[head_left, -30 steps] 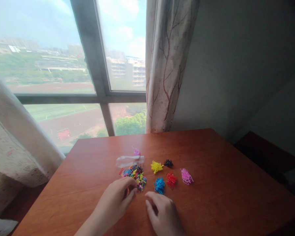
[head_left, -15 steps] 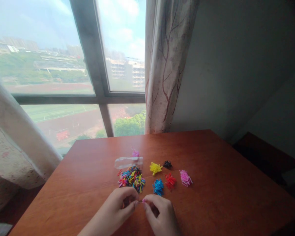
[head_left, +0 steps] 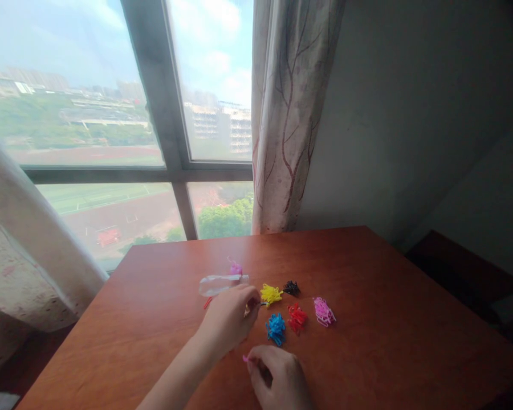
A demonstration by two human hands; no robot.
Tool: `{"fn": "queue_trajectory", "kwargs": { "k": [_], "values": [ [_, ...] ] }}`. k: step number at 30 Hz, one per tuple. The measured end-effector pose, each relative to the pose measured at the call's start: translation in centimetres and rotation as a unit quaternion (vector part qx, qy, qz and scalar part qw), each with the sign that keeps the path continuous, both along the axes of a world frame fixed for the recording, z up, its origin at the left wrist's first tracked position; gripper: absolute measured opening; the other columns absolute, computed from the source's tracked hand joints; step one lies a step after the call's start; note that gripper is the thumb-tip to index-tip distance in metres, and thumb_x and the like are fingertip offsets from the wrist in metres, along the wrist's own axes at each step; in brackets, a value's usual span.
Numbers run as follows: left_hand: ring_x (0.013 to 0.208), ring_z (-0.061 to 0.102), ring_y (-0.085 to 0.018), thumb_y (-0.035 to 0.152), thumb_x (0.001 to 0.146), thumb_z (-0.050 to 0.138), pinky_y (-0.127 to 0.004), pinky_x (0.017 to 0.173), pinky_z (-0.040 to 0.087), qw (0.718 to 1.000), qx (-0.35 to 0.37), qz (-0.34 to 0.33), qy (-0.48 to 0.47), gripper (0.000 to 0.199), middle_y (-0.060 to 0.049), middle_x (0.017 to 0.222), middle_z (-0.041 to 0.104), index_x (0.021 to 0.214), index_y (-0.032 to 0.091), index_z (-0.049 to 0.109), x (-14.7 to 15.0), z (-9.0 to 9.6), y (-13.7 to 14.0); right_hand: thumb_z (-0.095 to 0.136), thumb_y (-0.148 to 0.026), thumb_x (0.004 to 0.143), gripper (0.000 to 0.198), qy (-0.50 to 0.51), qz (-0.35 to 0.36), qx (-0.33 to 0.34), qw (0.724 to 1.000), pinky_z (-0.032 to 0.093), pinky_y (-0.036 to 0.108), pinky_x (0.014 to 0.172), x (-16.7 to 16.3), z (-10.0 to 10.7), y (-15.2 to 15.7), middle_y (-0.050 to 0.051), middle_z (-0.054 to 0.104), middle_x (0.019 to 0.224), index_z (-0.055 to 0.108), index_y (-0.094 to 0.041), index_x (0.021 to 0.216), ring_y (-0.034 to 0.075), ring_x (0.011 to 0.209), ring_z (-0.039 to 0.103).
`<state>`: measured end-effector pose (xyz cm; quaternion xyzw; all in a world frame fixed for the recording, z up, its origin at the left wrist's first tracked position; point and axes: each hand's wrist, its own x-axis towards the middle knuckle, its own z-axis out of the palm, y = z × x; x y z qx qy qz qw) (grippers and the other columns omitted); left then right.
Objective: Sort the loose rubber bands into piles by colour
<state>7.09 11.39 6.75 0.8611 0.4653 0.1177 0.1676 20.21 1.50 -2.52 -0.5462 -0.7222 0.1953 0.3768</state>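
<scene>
Over the near part of the table [head_left: 367, 364], your right hand [head_left: 277, 376] is pinching a pink band [head_left: 245, 359], which is poking leftward from the fingertips [head_left: 255, 352]. Farther out, your left hand [head_left: 231, 313] is pinching a dark band [head_left: 263, 304] just beside the yellow pile [head_left: 271, 294].

Logged by colour: yellow pile [head_left: 271, 294], black pile [head_left: 291, 288], blue pile [head_left: 276, 329], red pile [head_left: 297, 318], pink pile [head_left: 324, 312]; piece [head_left: 245, 359] in right hand [head_left: 277, 373] recorded as pink; tabletop [head_left: 367, 353] was finished in reddish brown; curtain [head_left: 293, 114] beside the wall was patterned with dark reddish branches on pale cloth.
</scene>
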Motion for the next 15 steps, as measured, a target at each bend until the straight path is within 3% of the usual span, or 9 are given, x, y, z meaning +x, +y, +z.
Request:
{"fn": "queue_trajectory", "kwargs": {
  "k": [7, 15],
  "values": [
    [0.078, 0.069, -0.019, 0.019, 0.084, 0.053, -0.026, 0.066, 0.049, 0.993, 0.028, -0.095, 0.063, 0.016, -0.006, 0.094, 0.072, 0.090, 0.021, 0.068, 5.7, -0.4, 3.7, 0.055, -0.013, 0.082, 0.014, 0.002, 0.014, -0.019, 1.000, 0.038, 0.019, 0.059, 0.1, -0.6, 0.0, -0.003, 0.068, 0.072, 0.063, -0.024, 0.080, 0.014, 0.064, 0.063],
    [0.084, 0.071, -0.024, 0.015, 0.084, 0.056, -0.030, 0.070, 0.054, 0.981, 0.045, -0.144, 0.120, 0.021, -0.009, 0.093, 0.072, 0.099, 0.022, 0.071, 8.1, -1.1, 5.0, 0.056, -0.010, 0.081, 0.017, 0.012, 0.030, -0.023, 0.999, 0.042, 0.019, 0.062, 0.2, -0.6, 0.0, -0.003, 0.070, 0.075, 0.065, -0.025, 0.083, 0.015, 0.068, 0.066]
  ]
}}
